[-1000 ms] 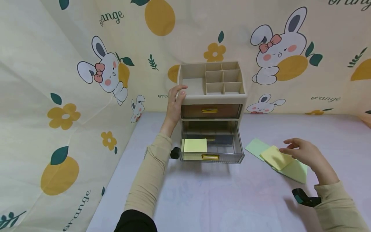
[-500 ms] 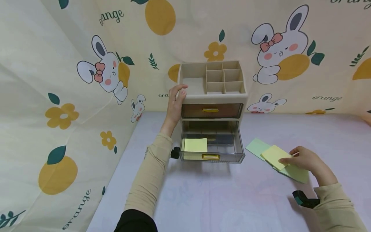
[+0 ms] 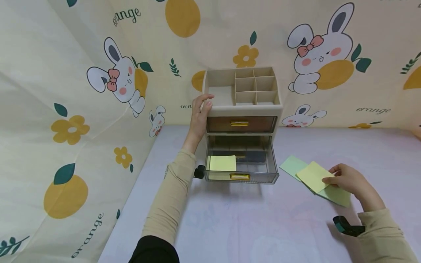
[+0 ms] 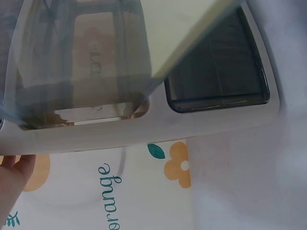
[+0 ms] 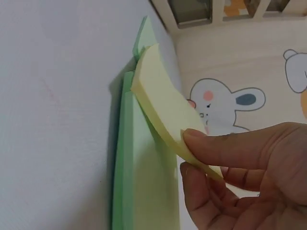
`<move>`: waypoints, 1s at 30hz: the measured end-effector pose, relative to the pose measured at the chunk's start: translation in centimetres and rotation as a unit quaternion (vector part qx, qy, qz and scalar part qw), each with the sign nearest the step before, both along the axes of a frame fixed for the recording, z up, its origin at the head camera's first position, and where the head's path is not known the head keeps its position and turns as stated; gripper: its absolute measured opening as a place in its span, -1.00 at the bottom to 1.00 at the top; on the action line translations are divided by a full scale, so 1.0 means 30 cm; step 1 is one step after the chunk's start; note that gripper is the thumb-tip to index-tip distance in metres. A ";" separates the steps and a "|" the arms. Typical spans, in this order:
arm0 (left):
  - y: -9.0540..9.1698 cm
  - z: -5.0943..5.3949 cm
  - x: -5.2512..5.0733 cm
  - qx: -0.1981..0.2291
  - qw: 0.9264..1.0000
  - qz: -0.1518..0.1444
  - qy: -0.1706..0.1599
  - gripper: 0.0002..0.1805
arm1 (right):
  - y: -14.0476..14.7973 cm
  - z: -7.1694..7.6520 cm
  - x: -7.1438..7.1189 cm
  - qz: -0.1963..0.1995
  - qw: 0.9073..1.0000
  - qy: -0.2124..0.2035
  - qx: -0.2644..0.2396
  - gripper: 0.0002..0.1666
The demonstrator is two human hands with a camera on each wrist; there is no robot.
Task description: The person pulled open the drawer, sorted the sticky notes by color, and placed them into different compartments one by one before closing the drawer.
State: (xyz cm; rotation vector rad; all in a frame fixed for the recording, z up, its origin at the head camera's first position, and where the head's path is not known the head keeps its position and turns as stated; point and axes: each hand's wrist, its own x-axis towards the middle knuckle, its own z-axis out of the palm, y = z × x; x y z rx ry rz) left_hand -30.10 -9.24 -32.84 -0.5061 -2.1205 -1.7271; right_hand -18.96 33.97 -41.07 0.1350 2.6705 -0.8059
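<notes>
- One yellow pad (image 3: pixel 312 177) in right hand (image 3: pixel 352 182): thumb on its upper face, fingers under, clamped together on the pad by the end nearest the hand.
- Pad is bent in a curve, above two green pads (image 3: pixel 291 165) on the tabletop (image 3: pixel 250 226), right of the drawer unit (image 3: pixel 245 112). One green pad shows past its far left end, the other at its near right. Whether its far end touches green, cannot tell.
- Left hand (image 3: pixel 198 117) grips the unit's upper left edge, fingertips bent over the rim, thumb by the front corner.
- Middle drawer (image 3: pixel 256 179) pulled out; clear smoky walls, gold handle (image 3: pixel 240 176) on its front.
- Second pad (image 3: pixel 222 163), also yellow, lies in the left part of that drawer.
- Upper drawer (image 3: pixel 218 125), brown, pushed in. Bottom drawer (image 4: pixel 218 62), dark, pushed in too; also visible through the clear one.
- Tray (image 3: pixel 222 96) on top: one large compartment left, six small ones right.
- Black device (image 3: pixel 348 227) at the right wrist, beige sleeve (image 3: pixel 383 237) behind it.
- Cream backdrop (image 3: pixel 158 54), rabbits, oranges and flowers printed on it.
</notes>
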 end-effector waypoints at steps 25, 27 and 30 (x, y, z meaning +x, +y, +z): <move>-0.003 0.002 -0.001 0.006 1.000 -0.005 0.007 -0.59 | -0.108 0.169 0.085 -0.101 0.954 0.254 -0.126 -0.44; -0.002 0.001 -0.001 0.006 1.000 -0.004 0.009 -0.57 | -0.124 0.186 0.089 -0.106 0.947 0.265 -0.149 -0.51; -0.001 0.001 0.001 0.007 1.000 -0.004 0.013 -0.55 | -0.152 0.212 0.094 -0.110 0.937 0.279 -0.178 -0.62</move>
